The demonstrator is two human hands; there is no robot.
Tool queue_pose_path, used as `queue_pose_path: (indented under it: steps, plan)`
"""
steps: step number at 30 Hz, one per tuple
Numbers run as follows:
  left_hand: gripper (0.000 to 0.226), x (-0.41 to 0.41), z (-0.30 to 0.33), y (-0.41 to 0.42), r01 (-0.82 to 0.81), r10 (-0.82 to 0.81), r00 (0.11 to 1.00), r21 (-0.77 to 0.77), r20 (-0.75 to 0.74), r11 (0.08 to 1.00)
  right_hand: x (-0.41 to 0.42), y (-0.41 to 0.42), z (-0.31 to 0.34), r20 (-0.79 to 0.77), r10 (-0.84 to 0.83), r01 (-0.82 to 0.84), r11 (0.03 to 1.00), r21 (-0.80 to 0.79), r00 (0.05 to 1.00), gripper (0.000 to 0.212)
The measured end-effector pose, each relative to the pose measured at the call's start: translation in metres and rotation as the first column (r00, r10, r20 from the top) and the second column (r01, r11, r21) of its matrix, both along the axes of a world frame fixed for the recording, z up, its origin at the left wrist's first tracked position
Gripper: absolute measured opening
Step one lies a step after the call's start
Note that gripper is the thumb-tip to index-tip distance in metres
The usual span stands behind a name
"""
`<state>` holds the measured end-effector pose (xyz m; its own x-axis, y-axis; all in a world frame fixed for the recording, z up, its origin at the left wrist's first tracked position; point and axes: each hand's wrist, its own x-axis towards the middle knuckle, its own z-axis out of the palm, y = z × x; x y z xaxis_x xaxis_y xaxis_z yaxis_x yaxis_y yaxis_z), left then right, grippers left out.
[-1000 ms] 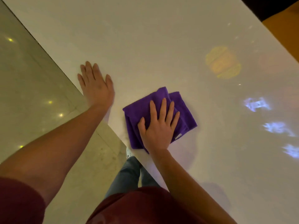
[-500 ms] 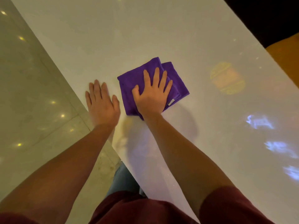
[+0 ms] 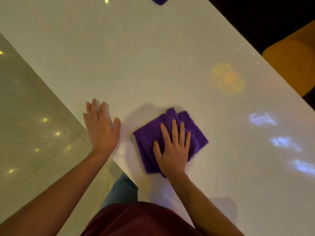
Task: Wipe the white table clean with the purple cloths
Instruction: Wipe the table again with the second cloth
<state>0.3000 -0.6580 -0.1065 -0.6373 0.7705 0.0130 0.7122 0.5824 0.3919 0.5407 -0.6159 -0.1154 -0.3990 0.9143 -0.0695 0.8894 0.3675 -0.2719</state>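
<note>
Two purple cloths: one [image 3: 170,133] under right hand [image 3: 172,150], second [image 3: 158,0] far edge.

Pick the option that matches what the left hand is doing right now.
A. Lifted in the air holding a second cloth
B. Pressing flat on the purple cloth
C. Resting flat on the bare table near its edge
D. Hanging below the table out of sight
C: the left hand lies palm down on the bare white table by its edge, while the right hand presses on the purple cloth.
</note>
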Motion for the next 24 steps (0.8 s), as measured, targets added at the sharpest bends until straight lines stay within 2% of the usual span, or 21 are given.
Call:
queue_pose_path:
  steps: [3, 7, 10, 14, 24]
  plan:
    - [0.064, -0.058, 0.007, 0.045, -0.03, 0.031, 0.999, 0.026, -0.037, 0.999, 0.004, -0.022, -0.001, 0.065, -0.049, 0.049, 0.999, -0.004, 0.997, 0.065]
    - [0.064, -0.119, 0.0, 0.099, -0.05, 0.037, 0.994, -0.116, -0.107, 0.992, -0.033, 0.013, 0.001, 0.068, -0.083, 0.081, 0.996, 0.026, 0.994, 0.064]
    - [0.063, -0.125, -0.017, 0.103, -0.065, 0.035, 0.986, -0.183, -0.161, 0.981, -0.061, 0.051, -0.002, 0.035, -0.121, 0.119, 0.992, 0.052, 0.992, 0.063]
    - [0.065, -0.127, -0.02, 0.104, -0.076, 0.04, 0.982, -0.193, -0.185, 0.978, -0.108, 0.103, -0.003, -0.003, -0.176, 0.176, 0.98, 0.091, 0.984, 0.063]
    - [0.063, -0.132, -0.028, 0.104, -0.094, 0.061, 0.974, -0.145, -0.218, 0.985, -0.207, 0.207, -0.007, -0.031, -0.151, 0.154, 0.983, 0.099, 0.988, 0.065]
